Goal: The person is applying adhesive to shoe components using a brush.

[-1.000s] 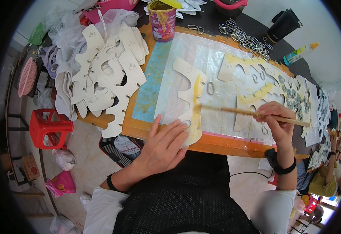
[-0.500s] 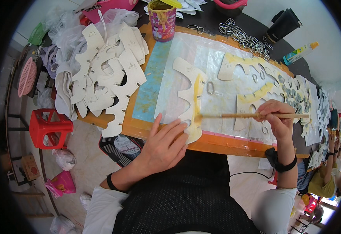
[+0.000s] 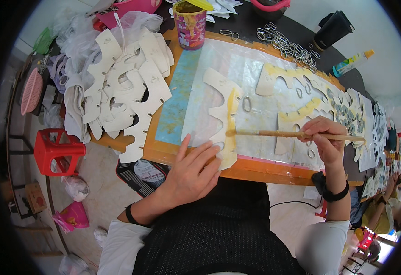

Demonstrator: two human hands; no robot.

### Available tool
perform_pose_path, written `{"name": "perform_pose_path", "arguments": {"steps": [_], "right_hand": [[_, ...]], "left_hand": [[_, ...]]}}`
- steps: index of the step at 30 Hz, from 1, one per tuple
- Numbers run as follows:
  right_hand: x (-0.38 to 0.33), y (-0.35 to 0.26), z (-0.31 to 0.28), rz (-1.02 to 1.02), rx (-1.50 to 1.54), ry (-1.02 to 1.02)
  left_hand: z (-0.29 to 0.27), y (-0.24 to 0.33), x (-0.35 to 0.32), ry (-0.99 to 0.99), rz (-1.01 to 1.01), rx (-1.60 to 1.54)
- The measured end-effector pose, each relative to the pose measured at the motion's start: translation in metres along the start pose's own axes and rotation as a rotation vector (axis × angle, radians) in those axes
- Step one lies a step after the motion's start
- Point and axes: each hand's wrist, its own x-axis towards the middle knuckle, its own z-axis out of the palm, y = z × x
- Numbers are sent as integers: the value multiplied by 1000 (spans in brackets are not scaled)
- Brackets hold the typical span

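A cream cut-out piece with scalloped notches (image 3: 222, 110) lies on the plastic-covered board (image 3: 260, 117), with a yellow glue-like smear down its right edge. My left hand (image 3: 195, 168) rests flat on the piece's lower left part, fingers stretched out. In my right hand (image 3: 323, 138) is a long wooden brush (image 3: 278, 134), pinched between thumb and fingers. Its tip touches the yellow-smeared edge. A metal oval ring (image 3: 247, 104) lies just right of the piece. Farther right are two more notched pieces (image 3: 267, 82) with yellow along their edges and rings near them.
A pile of cream pieces (image 3: 118, 87) stands at the left. A purple tub (image 3: 191, 27) with yellow drips is at the board's far edge. Loose metal rings (image 3: 287, 43), a black cup (image 3: 332, 30) and a bottle (image 3: 353, 63) are behind. A red stool (image 3: 58, 151) stands on the floor at left.
The brush tip has moved slightly up along the smeared edge. My left hand stays in place. At far right, a co-worker's arm has shifted.
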Motion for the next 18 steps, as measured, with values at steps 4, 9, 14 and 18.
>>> {"name": "perform_pose_path", "arguments": {"steps": [4,9,14,18], "right_hand": [[8,1,7,-58,-146,6],[19,1,13,-163,-288,132],[12,-2,-6,-153,-23,197],[7,-1,-6,-58,53,85]], "left_hand": [[0,-1,0,1,3,3],[0,-2,-1,4,11,13],[2,-2,1,30,13,22],[2,-3,2,48,12,17]]}}
